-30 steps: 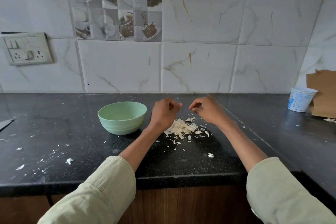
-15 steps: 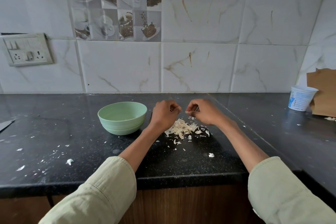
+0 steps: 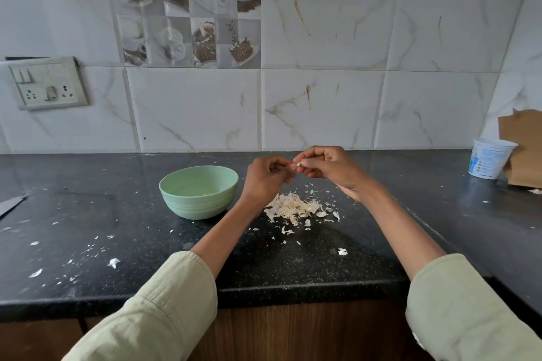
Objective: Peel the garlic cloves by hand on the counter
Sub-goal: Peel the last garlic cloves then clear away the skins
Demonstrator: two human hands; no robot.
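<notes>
A small pale garlic clove (image 3: 295, 165) is pinched between the fingertips of my left hand (image 3: 265, 180) and my right hand (image 3: 330, 168), held above the black counter (image 3: 88, 214). Most of the clove is hidden by the fingers. Below the hands lies a heap of papery garlic skins (image 3: 294, 208). A light green bowl (image 3: 198, 192) stands just left of my left hand, with a small pale bit inside.
Skin flakes (image 3: 114, 262) are scattered over the counter's left and front. A knife blade tip (image 3: 11, 205) lies at the far left edge. A white plastic cup (image 3: 488, 161) and brown cardboard (image 3: 525, 149) stand at the right. The tiled wall carries a switch plate (image 3: 48, 83).
My two hands have come together and risen slightly; a second ago they were apart over the skin heap, now their fingertips meet on the clove.
</notes>
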